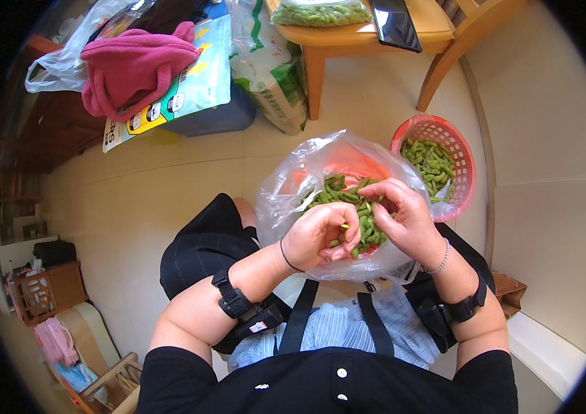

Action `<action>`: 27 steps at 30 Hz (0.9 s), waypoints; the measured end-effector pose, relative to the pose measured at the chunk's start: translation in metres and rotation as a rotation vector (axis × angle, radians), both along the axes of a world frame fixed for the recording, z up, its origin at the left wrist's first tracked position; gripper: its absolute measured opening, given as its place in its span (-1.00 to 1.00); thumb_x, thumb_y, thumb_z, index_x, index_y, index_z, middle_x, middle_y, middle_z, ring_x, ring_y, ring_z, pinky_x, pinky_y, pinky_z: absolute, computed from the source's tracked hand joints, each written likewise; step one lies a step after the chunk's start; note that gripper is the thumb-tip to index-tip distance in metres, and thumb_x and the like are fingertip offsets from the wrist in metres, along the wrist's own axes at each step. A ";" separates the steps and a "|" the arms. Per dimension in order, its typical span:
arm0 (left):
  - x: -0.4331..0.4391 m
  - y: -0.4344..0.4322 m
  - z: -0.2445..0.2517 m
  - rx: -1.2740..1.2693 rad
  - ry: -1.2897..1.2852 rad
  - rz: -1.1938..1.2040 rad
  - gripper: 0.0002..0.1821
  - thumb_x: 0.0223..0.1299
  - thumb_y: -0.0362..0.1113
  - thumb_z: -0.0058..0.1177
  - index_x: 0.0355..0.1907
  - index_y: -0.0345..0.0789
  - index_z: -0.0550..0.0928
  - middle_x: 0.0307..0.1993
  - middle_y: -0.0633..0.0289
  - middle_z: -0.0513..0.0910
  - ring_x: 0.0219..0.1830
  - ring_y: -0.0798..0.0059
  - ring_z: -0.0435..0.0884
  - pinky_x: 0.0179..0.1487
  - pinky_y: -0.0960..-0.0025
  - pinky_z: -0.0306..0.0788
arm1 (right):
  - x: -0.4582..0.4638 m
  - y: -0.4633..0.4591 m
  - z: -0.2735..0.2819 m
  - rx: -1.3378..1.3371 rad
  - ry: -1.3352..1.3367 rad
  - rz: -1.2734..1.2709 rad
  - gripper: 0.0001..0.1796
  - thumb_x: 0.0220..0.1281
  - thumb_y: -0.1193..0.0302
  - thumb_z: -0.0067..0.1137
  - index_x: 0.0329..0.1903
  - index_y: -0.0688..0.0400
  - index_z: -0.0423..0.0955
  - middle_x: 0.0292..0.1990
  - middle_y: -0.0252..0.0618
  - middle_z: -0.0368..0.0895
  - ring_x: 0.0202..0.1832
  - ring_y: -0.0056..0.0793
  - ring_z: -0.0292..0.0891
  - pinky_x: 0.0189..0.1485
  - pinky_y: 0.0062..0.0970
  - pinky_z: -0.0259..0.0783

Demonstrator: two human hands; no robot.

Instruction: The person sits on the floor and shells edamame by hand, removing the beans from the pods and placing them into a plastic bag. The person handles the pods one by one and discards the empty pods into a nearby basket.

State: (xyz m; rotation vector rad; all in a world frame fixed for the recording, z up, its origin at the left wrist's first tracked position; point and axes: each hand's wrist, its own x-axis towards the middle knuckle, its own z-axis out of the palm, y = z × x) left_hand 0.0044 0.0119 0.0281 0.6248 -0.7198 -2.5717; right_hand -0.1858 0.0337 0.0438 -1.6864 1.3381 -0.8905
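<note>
A basin or basket lined with a clear plastic bag (285,207) stands between my knees, with green soybean pods (331,192) inside. My left hand (326,233) is over its near left part, fingers curled around a green pod (344,226) whose tip shows. My right hand (401,215) hovers over the right part of the pods, thumb and forefinger apart; whether something small lies between them I cannot tell. Just beyond it, at the right, a red plastic basket (466,176) with a clear liner holds more pods (430,163).
A wooden chair (318,39) at the top bears a bag of green beans (321,14) and a phone (395,23). Beside it stands a green-white sack (277,88). A pink plush bag (132,67) lies on a packet over a dark bin (220,116). A wall (546,222) runs along the right.
</note>
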 end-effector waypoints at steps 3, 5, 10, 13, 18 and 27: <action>-0.001 -0.002 0.003 -0.067 0.061 0.004 -0.62 0.12 -0.09 -0.25 -0.59 -0.38 0.36 -0.58 0.10 0.41 -0.71 0.56 0.21 -0.66 0.58 0.10 | 0.000 0.001 0.002 0.008 0.015 -0.013 -0.71 0.05 0.67 -0.05 -0.11 0.28 0.44 -0.32 -0.30 0.50 -0.41 -0.71 0.38 -0.35 -0.69 0.35; -0.002 -0.002 0.003 0.009 0.118 0.041 -0.64 0.12 -0.10 -0.23 -0.60 -0.37 0.34 -0.59 0.11 0.40 -0.71 0.57 0.20 -0.65 0.59 0.10 | -0.001 0.000 0.002 -0.023 -0.014 0.000 -0.69 0.04 0.67 -0.02 -0.10 0.25 0.44 -0.31 -0.29 0.51 -0.39 -0.67 0.42 -0.34 -0.66 0.38; -0.002 0.000 0.002 -0.010 -0.063 0.048 -0.77 0.13 -0.23 -0.21 -0.50 -0.37 0.37 -0.58 0.18 0.39 -0.70 0.60 0.22 -0.62 0.62 0.09 | -0.001 0.002 0.001 -0.065 -0.035 -0.028 -0.66 0.04 0.68 0.04 -0.06 0.24 0.42 -0.32 -0.29 0.52 -0.32 -0.64 0.46 -0.30 -0.65 0.39; -0.004 0.001 -0.001 -0.034 -0.171 0.047 -0.81 0.20 -0.23 -0.14 -0.34 -0.34 0.41 -0.56 0.29 0.39 -0.68 0.67 0.24 -0.63 0.64 0.06 | -0.001 0.002 0.002 -0.123 -0.021 -0.040 -0.65 0.03 0.70 0.07 -0.06 0.23 0.41 -0.33 -0.27 0.52 -0.32 -0.60 0.48 -0.29 -0.63 0.40; -0.010 0.003 -0.008 -0.143 -0.290 0.070 -0.79 0.26 -0.20 -0.04 -0.21 -0.29 0.39 -0.57 0.43 0.37 -0.66 0.79 0.23 -0.61 0.68 0.07 | 0.001 0.001 0.005 -0.261 0.111 0.014 -0.65 0.01 0.68 0.11 -0.08 0.22 0.43 -0.34 -0.23 0.53 -0.32 -0.50 0.51 -0.30 -0.59 0.43; -0.011 0.005 -0.013 -0.191 -0.283 0.112 -0.82 0.28 -0.27 -0.08 -0.18 -0.31 0.36 -0.53 0.43 0.38 -0.64 0.81 0.24 -0.61 0.70 0.09 | 0.006 0.008 -0.002 -0.034 -0.071 -0.066 -0.76 0.05 0.58 0.11 -0.16 0.26 0.42 -0.30 -0.16 0.56 -0.28 -0.40 0.53 -0.23 -0.49 0.44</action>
